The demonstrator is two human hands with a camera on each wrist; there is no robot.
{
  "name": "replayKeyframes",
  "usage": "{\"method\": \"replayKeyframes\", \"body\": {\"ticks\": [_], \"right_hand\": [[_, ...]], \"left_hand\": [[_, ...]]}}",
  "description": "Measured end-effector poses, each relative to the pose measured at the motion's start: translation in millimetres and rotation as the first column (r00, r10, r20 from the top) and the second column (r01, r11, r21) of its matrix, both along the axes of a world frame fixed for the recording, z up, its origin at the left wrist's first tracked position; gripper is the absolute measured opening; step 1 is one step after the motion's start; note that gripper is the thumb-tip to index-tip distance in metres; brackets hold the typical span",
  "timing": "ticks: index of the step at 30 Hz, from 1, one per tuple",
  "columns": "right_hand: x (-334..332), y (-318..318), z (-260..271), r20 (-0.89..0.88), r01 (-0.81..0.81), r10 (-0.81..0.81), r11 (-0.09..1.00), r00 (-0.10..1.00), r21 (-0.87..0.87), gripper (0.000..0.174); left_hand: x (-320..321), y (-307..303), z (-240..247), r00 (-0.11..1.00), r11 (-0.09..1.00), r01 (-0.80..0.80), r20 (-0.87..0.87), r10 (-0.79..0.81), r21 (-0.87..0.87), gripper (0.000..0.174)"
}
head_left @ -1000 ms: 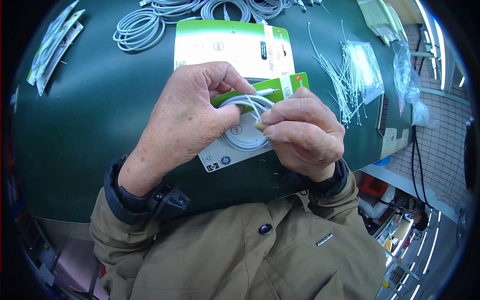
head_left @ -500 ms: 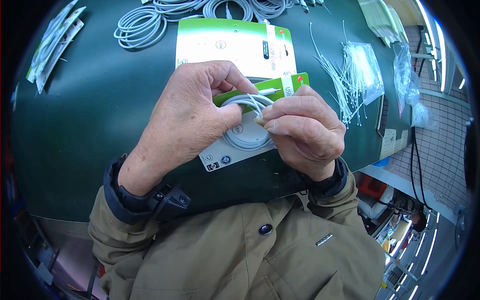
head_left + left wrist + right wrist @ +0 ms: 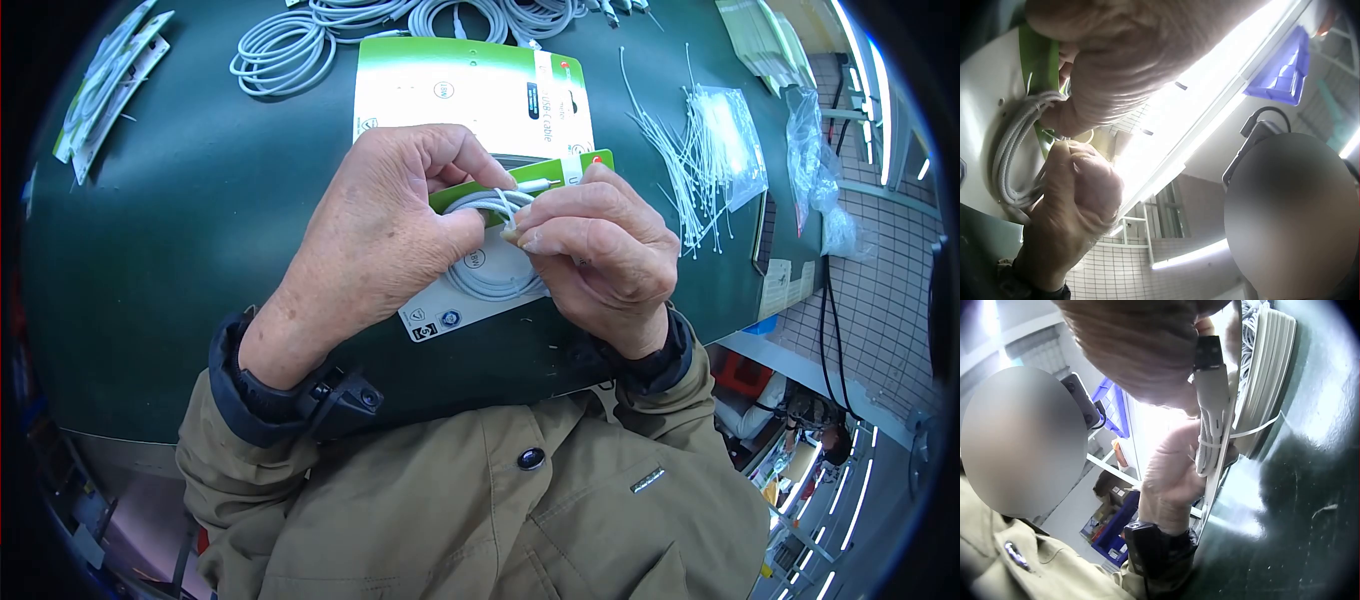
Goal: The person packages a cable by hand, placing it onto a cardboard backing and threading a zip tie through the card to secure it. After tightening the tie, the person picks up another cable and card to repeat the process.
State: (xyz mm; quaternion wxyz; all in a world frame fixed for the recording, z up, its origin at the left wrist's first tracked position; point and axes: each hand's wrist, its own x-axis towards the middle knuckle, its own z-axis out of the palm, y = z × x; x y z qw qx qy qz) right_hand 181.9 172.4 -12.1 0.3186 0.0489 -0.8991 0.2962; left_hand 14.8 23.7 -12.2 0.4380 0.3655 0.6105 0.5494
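Observation:
A coiled light grey cable (image 3: 495, 287) lies against a white and green printed card (image 3: 425, 318). My left hand (image 3: 375, 235) holds the coil and card, its thumb over the coil and forefinger by the cable's plug (image 3: 532, 186). With thumb and forefinger, my right hand (image 3: 600, 255) pinches a thin white cable tie (image 3: 507, 205) at the coil's upper part. In the right wrist view the tie crosses the coil (image 3: 1205, 459), and a thin white strip (image 3: 1260, 430) sticks out behind the card. Part of the coil is hidden by fingers.
Beyond the hands lies a stack of similar cards (image 3: 450, 95), with more coiled cables (image 3: 285, 58) at the far edge. Loose cable ties (image 3: 700, 170) and a clear bag (image 3: 735, 140) are on the right. Several carded cables (image 3: 110, 95) lie at far left.
My right hand has shifted a little left, closer to the coil, still pinching the tie. My left hand keeps its hold on coil and card, nearly unmoved.

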Motion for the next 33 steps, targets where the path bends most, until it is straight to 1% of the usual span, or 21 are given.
{"method": "replayKeyframes", "body": {"ticks": [3, 5, 7, 8, 9, 10, 12, 14, 16, 17, 18, 22, 23, 24, 26, 29, 31, 33], "right_hand": [[-2, -2, -4, 0.009, 0.027, -0.027, 1.000, 1.000, 0.002, 0.034], [-6, -5, -6, -0.016, 0.051, -0.050, 0.997, 0.999, 0.050, 0.037], [-5, -3, -3, -0.008, 0.033, -0.032, 0.992, 0.999, 0.123, 0.039], [-5, -2, -2, -0.004, 0.023, -0.022, 0.987, 1.000, 0.160, 0.041], [-4, -3, 0, 0.003, 0.029, -0.029, 0.985, 1.000, 0.168, 0.042], [-3, -3, 1, 0.004, 0.027, -0.028, 0.985, 1.000, 0.171, 0.043], [-1, -4, 3, 0.007, 0.025, -0.027, 0.984, 1.000, 0.177, 0.046], [2, -4, 3, 0.027, 0.021, -0.026, 0.983, 0.999, 0.181, 0.049], [2, -7, 7, 0.026, 0.019, -0.023, 0.988, 0.999, 0.154, 0.049], [2, -8, 9, 0.029, 0.016, -0.020, 0.991, 0.999, 0.136, 0.049], [3, -8, 9, 0.035, 0.015, -0.020, 0.990, 0.999, 0.143, 0.047], [6, -8, 7, 0.019, 0.018, -0.021, 0.988, 1.000, 0.153, 0.040], [6, -8, 7, 0.019, 0.025, -0.028, 0.988, 0.999, 0.153, 0.039], [5, -8, 8, 0.022, 0.028, -0.032, 0.987, 0.999, 0.158, 0.038], [4, -9, 8, 0.030, 0.029, -0.034, 0.985, 0.999, 0.168, 0.036], [2, -10, 13, 0.072, 0.015, -0.033, 0.972, 0.997, 0.233, 0.030], [0, -15, 18, 0.111, 0.023, -0.055, 0.962, 0.992, 0.274, 0.023], [-2, -19, 21, 0.125, 0.018, -0.053, 0.962, 0.991, 0.271, 0.023]], "left_hand": [[0, 0, -4, 0.999, 1.000, 0.002, -0.044, -0.001, 0.008, 0.021], [0, -1, -5, 1.000, 1.000, 0.012, 0.011, -0.012, 0.023, 0.018], [1, 0, -6, 0.998, 0.999, 0.016, 0.056, -0.018, 0.035, 0.015], [1, 0, -7, 0.998, 1.000, 0.016, 0.062, -0.017, 0.023, 0.014], [1, -1, -8, 1.000, 1.000, 0.009, 0.014, -0.010, 0.020, 0.014], [2, -2, -9, 0.999, 1.000, 0.001, -0.039, 0.000, 0.024, 0.014], [1, -1, -8, 0.998, 1.000, 0.008, -0.054, -0.010, -0.029, 0.014], [1, -2, -6, 0.999, 1.000, 0.014, -0.038, -0.014, 0.011, 0.015], [1, -2, -9, 1.000, 0.999, 0.023, 0.000, -0.023, -0.033, 0.017], [1, -2, -7, 1.000, 0.998, 0.022, -0.014, -0.022, -0.055, 0.019], [2, -2, -8, 0.999, 0.999, 0.030, -0.018, -0.031, -0.027, 0.019], [2, 0, -6, 0.998, 0.996, 0.038, -0.050, -0.042, -0.079, 0.022], [2, -1, -5, 0.999, 0.999, 0.024, -0.034, -0.025, -0.043, 0.024], [1, -1, -8, 0.999, 0.999, 0.030, -0.020, -0.031, -0.045, 0.024], [2, 0, -8, 0.999, 0.999, 0.031, -0.040, -0.032, -0.034, 0.026], [2, 1, -15, 0.998, 0.999, 0.047, 0.031, -0.047, -0.020, 0.026], [3, 2, -22, 0.999, 0.999, 0.046, 0.013, -0.046, -0.007, 0.027], [3, 2, -21, 0.999, 0.999, 0.050, 0.007, -0.050, 0.003, 0.025]]}}
